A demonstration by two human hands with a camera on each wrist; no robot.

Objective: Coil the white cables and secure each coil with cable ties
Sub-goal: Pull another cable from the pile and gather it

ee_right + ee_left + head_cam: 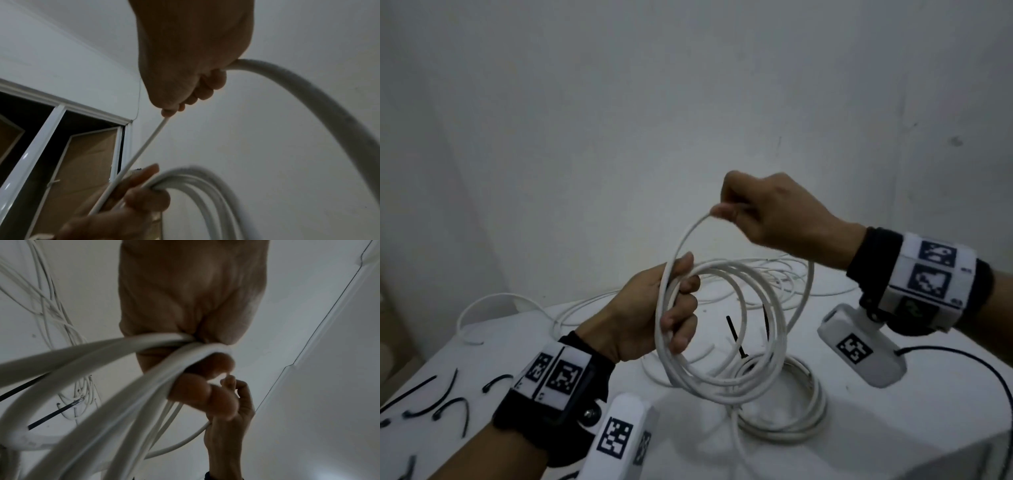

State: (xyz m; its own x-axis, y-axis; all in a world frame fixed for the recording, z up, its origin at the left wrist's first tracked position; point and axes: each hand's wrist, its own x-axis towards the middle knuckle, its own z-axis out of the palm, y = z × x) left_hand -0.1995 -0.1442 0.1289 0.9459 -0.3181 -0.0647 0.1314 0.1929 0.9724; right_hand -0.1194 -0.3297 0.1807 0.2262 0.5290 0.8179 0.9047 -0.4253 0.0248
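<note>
My left hand point(671, 308) grips several loops of a white cable coil point(726, 380) held upright above the table, fingers curled round the bundle point(144, 363). My right hand point(750, 212) is higher and to the right, pinching the same cable's free strand point(688, 233) at the top of a fresh, wider loop; in the right wrist view the strand point(144, 146) runs from its fingers down to the left hand point(131, 203). A black cable tie point(734, 337) lies on the table behind the coil.
A second coiled white cable point(801, 421) lies flat on the white table point(893, 428) under the held one. Loose white cable point(774, 274) sprawls along the back by the wall. Several black cable ties point(445, 401) lie at the left front. A black cord point(962, 359) runs at the right.
</note>
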